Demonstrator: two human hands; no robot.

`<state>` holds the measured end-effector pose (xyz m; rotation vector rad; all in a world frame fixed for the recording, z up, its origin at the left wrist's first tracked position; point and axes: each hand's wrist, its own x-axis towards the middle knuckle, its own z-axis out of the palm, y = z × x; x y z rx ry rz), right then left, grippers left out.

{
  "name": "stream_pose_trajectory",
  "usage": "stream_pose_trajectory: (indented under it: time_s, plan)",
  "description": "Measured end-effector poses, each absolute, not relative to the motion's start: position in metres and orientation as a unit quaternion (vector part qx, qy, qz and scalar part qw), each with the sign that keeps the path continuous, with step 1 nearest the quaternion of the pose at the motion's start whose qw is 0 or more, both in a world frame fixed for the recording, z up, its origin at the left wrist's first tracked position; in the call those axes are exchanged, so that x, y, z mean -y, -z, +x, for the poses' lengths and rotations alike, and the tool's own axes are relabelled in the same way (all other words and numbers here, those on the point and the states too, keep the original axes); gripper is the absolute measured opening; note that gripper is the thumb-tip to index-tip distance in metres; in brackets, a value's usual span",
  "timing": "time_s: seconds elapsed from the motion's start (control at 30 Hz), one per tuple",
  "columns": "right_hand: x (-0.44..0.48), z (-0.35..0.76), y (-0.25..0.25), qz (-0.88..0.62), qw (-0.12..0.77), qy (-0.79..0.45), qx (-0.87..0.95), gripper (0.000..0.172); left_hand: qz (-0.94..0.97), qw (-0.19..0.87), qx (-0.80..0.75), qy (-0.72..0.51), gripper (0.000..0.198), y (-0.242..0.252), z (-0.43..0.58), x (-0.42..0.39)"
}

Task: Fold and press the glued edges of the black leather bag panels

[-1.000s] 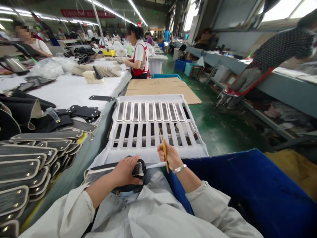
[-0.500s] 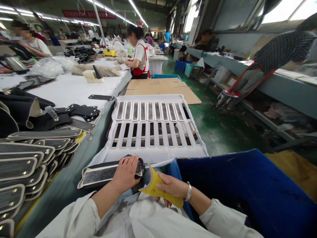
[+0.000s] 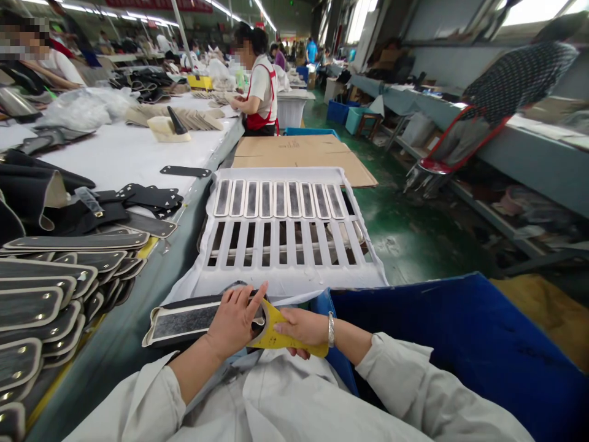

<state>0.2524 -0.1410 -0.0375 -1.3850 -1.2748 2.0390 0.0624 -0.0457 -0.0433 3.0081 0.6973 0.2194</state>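
Observation:
In front of my body lies a long black piece with a grey, cream-edged panel (image 3: 184, 322), over a dark padded form. My left hand (image 3: 232, 322) grips its right end, fingers on top and forefinger pointing toward the far side. My right hand (image 3: 304, 328) holds a yellow curved sheet (image 3: 271, 328), thumb on top and fingers underneath. The sheet's notched left edge meets the end of the black piece, beside my left fingertips; the exact contact is hidden. Beyond my hands is a white slotted frame (image 3: 276, 276), with a row of grey cream-edged strips (image 3: 273, 199) across its far half.
Stacks of grey studded straps (image 3: 32, 307) crowd the table edge (image 3: 115, 344) at left. A blue bin (image 3: 414, 307) stands close on my right. Flat cardboard (image 3: 294, 150) lies past the frame. A person in a red apron (image 3: 262, 98) works at the table.
My right hand has moved left and slightly up, bringing the yellow sheet from a gap to against the black piece's end. My left forefinger has lifted outward.

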Motion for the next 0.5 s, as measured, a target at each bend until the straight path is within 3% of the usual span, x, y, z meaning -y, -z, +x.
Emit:
stream_pose_trajectory:
  time_s: [0.5]
  plan:
    - [0.128,0.247,0.028,-0.503,0.134,-0.739,0.427,0.026,0.978,-0.029,-0.189,-0.089,0.071,0.050,0.052,0.039]
